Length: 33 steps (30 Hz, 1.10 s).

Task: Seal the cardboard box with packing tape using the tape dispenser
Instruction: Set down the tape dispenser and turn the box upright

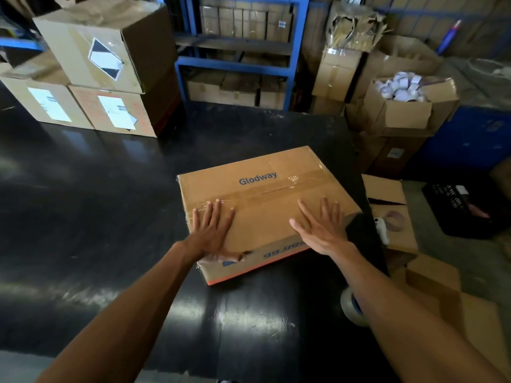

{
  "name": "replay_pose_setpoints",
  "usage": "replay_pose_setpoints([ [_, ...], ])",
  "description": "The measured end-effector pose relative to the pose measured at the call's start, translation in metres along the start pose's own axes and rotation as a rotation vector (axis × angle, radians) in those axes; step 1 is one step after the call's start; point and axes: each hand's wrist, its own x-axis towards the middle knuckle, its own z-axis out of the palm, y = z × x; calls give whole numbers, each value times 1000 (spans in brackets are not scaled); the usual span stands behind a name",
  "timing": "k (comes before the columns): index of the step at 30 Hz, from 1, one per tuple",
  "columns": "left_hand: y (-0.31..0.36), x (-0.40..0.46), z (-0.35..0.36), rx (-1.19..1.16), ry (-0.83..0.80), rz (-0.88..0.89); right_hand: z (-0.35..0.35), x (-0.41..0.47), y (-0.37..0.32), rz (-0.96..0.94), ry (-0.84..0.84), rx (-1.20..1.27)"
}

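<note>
The cardboard box point(265, 205) sits on the black table point(110, 217), just right of centre and close to the table's 3 o'clock edge. Both hands lie flat and open on its lid, grasping nothing: the left hand point(211, 230) at the box's 8 o'clock corner, the right hand point(322, 226) toward 4 o'clock. Clear tape point(276, 189) already runs along the centre seam. A tape dispenser point(388, 223) rests off the table at 3 o'clock, and a tape roll point(351, 306) sits under the right forearm at 5 o'clock. The wrinkled tape near the left fingertips could lift if not pressed down firmly. Uneven pressure might also slide the box toward the edge.
</note>
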Motion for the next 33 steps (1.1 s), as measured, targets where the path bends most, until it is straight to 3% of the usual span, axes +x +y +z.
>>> replay_pose_setpoints([
  [4, -33, 20, -28, 75, -74, 44, 5, -26, -18, 12, -25, 23],
  [8, -24, 35, -49, 107, -149, -16, -6, -39, 0, 5, 19, -64],
  [14, -6, 38, -23, -38, -4, -20, 0, -43, 32, 96, -84, 186],
  [22, -11, 54, -45, 27, -81, -1, 14, -57, 20, 194, 46, 137],
  [33, -8, 56, -43, 53, -76, -14, 9, -56, 21, 174, 19, 171],
])
